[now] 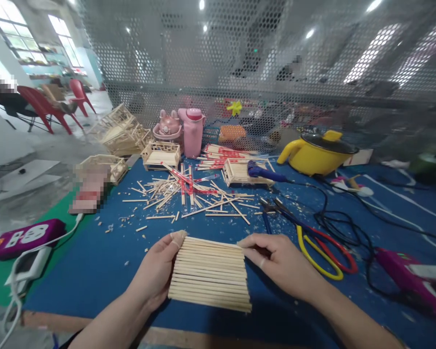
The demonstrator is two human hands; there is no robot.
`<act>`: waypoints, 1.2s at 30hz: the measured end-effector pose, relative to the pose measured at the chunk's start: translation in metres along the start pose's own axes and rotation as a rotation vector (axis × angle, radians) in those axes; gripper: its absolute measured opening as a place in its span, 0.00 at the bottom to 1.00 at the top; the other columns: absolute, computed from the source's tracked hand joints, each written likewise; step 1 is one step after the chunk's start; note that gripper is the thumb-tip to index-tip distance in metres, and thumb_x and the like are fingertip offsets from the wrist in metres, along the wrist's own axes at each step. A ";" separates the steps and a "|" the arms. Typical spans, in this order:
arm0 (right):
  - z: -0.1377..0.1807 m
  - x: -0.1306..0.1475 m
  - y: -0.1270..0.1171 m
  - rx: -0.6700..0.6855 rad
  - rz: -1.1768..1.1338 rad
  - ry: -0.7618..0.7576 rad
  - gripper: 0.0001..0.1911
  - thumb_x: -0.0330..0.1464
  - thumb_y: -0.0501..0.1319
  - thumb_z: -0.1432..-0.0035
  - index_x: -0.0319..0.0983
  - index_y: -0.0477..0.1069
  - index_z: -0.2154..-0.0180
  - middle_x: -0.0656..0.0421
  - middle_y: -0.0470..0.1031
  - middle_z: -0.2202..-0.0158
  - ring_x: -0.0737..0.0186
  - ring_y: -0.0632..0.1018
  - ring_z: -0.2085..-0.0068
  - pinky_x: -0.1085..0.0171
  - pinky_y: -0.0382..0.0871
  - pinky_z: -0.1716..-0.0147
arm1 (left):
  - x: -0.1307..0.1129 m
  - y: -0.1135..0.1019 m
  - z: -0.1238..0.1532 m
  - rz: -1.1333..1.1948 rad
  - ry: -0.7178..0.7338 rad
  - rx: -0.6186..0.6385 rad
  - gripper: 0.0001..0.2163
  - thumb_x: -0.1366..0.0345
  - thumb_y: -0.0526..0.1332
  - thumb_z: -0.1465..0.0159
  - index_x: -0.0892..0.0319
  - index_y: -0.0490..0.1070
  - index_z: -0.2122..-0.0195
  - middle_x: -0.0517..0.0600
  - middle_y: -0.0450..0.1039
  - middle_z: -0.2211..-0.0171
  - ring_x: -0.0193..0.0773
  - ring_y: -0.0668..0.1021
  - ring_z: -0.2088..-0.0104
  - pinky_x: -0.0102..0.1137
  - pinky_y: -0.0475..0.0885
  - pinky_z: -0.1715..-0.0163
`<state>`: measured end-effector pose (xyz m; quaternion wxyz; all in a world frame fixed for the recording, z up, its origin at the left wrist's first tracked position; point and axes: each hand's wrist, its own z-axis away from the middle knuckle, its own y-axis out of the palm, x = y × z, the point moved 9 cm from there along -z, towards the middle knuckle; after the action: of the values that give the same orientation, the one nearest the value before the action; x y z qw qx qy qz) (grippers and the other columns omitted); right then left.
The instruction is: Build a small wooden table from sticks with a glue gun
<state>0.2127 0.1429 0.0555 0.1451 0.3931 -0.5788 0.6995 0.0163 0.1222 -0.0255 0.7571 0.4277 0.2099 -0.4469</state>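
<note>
A flat panel of wooden sticks (210,274), laid side by side, is between my two hands near the front of the blue table. My left hand (158,271) grips the panel's left edge, thumb near the top corner. At the upper right corner, my right hand (279,261) pinches the end of the topmost stick between thumb and fingers. Beyond the panel lies a scatter of loose sticks (167,191) and broken bits. Cutting pliers (271,208) and scissors with yellow and red handles (323,247) rest beyond and beside my right hand.
A blue glue gun (265,173) leans on a small stick-built frame (236,174), its cord running right. Farther back stand a pink bottle (193,133), a yellow pot (318,155) and more stick frames (162,156). At left are a phone (90,191) and a purple power strip (27,237).
</note>
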 end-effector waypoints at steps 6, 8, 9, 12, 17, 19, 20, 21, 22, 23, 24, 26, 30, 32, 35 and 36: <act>-0.001 -0.005 0.001 -0.020 -0.018 0.019 0.10 0.34 0.57 0.43 0.42 0.78 0.66 0.60 0.81 0.66 0.61 0.79 0.64 0.66 0.70 0.63 | -0.017 -0.016 0.004 -0.223 0.094 -0.001 0.20 0.49 0.61 0.43 0.57 0.68 0.55 0.46 0.73 0.76 0.33 0.76 0.77 0.27 0.72 0.75; -0.003 -0.005 -0.001 -0.040 -0.002 0.012 0.10 0.34 0.58 0.44 0.41 0.78 0.67 0.60 0.81 0.66 0.60 0.79 0.64 0.66 0.70 0.63 | -0.036 -0.023 0.007 -0.419 0.233 -0.036 0.21 0.47 0.60 0.42 0.57 0.68 0.54 0.46 0.73 0.74 0.31 0.74 0.78 0.26 0.71 0.77; -0.004 -0.005 -0.002 -0.046 0.006 0.011 0.10 0.34 0.58 0.44 0.41 0.78 0.67 0.59 0.81 0.66 0.60 0.79 0.64 0.65 0.70 0.62 | -0.046 -0.025 0.009 -0.528 0.313 -0.046 0.21 0.47 0.60 0.43 0.57 0.68 0.55 0.46 0.73 0.72 0.31 0.74 0.78 0.25 0.70 0.77; -0.007 -0.009 -0.002 -0.058 0.012 0.019 0.09 0.34 0.59 0.45 0.41 0.78 0.67 0.59 0.81 0.66 0.59 0.79 0.63 0.65 0.70 0.62 | -0.067 -0.019 0.010 -0.855 0.441 -0.024 0.20 0.47 0.57 0.41 0.58 0.71 0.59 0.47 0.72 0.71 0.32 0.73 0.76 0.25 0.68 0.79; -0.007 -0.014 -0.002 -0.093 0.018 0.055 0.09 0.33 0.60 0.48 0.41 0.79 0.68 0.59 0.82 0.64 0.57 0.80 0.62 0.63 0.70 0.61 | -0.086 0.001 -0.003 -1.116 0.504 0.071 0.21 0.44 0.57 0.44 0.60 0.71 0.73 0.43 0.63 0.83 0.31 0.67 0.84 0.26 0.60 0.84; -0.005 -0.015 -0.002 -0.130 0.019 0.058 0.09 0.33 0.61 0.49 0.41 0.79 0.68 0.58 0.82 0.65 0.56 0.80 0.62 0.62 0.70 0.61 | -0.092 0.010 -0.005 -1.124 0.571 0.125 0.22 0.43 0.58 0.45 0.60 0.69 0.76 0.42 0.62 0.84 0.29 0.64 0.84 0.25 0.57 0.84; -0.004 -0.015 -0.003 -0.154 0.019 0.053 0.09 0.33 0.61 0.49 0.40 0.79 0.68 0.58 0.82 0.65 0.56 0.80 0.62 0.62 0.71 0.60 | -0.093 0.013 -0.006 -1.123 0.600 0.155 0.22 0.43 0.58 0.45 0.60 0.69 0.76 0.42 0.61 0.83 0.28 0.63 0.84 0.25 0.56 0.84; -0.002 -0.015 -0.004 -0.175 0.017 0.043 0.09 0.32 0.61 0.49 0.40 0.79 0.68 0.58 0.82 0.65 0.56 0.80 0.62 0.62 0.71 0.60 | -0.092 0.015 -0.006 -1.118 0.623 0.181 0.22 0.42 0.58 0.45 0.60 0.70 0.75 0.42 0.60 0.83 0.28 0.62 0.83 0.25 0.55 0.83; 0.000 -0.014 -0.004 -0.193 0.012 0.029 0.09 0.32 0.60 0.49 0.40 0.79 0.67 0.58 0.82 0.64 0.56 0.80 0.62 0.62 0.71 0.59 | -0.090 0.014 -0.006 -1.110 0.638 0.202 0.22 0.42 0.57 0.44 0.60 0.70 0.74 0.41 0.59 0.83 0.27 0.61 0.83 0.25 0.55 0.83; 0.002 -0.013 -0.004 -0.206 0.005 0.012 0.10 0.32 0.60 0.49 0.40 0.79 0.66 0.57 0.82 0.64 0.56 0.80 0.61 0.62 0.71 0.59 | -0.087 0.013 -0.006 -1.103 0.644 0.221 0.23 0.42 0.56 0.44 0.60 0.70 0.73 0.41 0.59 0.83 0.27 0.61 0.83 0.25 0.56 0.83; 0.004 -0.012 -0.003 -0.216 -0.001 -0.006 0.11 0.31 0.59 0.49 0.40 0.79 0.65 0.57 0.82 0.63 0.56 0.80 0.60 0.62 0.71 0.58 | -0.084 0.011 -0.007 -1.097 0.644 0.238 0.23 0.42 0.56 0.44 0.60 0.70 0.72 0.41 0.59 0.82 0.27 0.62 0.84 0.25 0.56 0.83; 0.007 -0.009 -0.002 -0.236 -0.003 -0.037 0.12 0.31 0.58 0.48 0.40 0.79 0.64 0.57 0.81 0.61 0.56 0.80 0.59 0.61 0.71 0.57 | -0.078 0.007 -0.008 -1.085 0.630 0.269 0.24 0.41 0.56 0.43 0.61 0.71 0.71 0.43 0.63 0.80 0.28 0.65 0.83 0.25 0.59 0.82; 0.008 -0.003 -0.004 -0.292 -0.018 -0.106 0.09 0.31 0.59 0.49 0.39 0.77 0.68 0.57 0.81 0.66 0.59 0.79 0.65 0.63 0.71 0.63 | -0.071 0.004 -0.008 -1.048 0.593 0.302 0.25 0.41 0.56 0.44 0.61 0.73 0.65 0.48 0.71 0.75 0.32 0.72 0.78 0.27 0.65 0.78; 0.007 -0.003 -0.004 -0.311 -0.038 -0.123 0.07 0.32 0.59 0.50 0.38 0.75 0.70 0.58 0.79 0.70 0.61 0.77 0.68 0.64 0.70 0.67 | -0.071 0.006 -0.005 -1.035 0.581 0.316 0.24 0.42 0.58 0.45 0.60 0.74 0.65 0.48 0.72 0.73 0.33 0.73 0.75 0.27 0.67 0.76; 0.006 -0.006 -0.005 -0.319 -0.036 -0.118 0.06 0.32 0.59 0.51 0.38 0.74 0.72 0.59 0.78 0.72 0.63 0.75 0.70 0.65 0.69 0.69 | -0.069 0.009 -0.002 -1.034 0.562 0.337 0.22 0.44 0.61 0.47 0.61 0.76 0.67 0.49 0.73 0.72 0.31 0.71 0.76 0.26 0.66 0.77; 0.006 -0.007 -0.005 -0.320 -0.035 -0.115 0.05 0.32 0.59 0.52 0.38 0.74 0.72 0.59 0.77 0.73 0.63 0.75 0.71 0.65 0.68 0.69 | -0.069 0.009 -0.002 -1.035 0.556 0.341 0.22 0.45 0.62 0.47 0.61 0.76 0.67 0.49 0.74 0.72 0.30 0.70 0.77 0.26 0.65 0.77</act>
<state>0.2227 0.1401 0.0538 0.1846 0.4146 -0.6832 0.5721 -0.0110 0.1602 0.0256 0.2793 0.4860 0.5059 -0.6556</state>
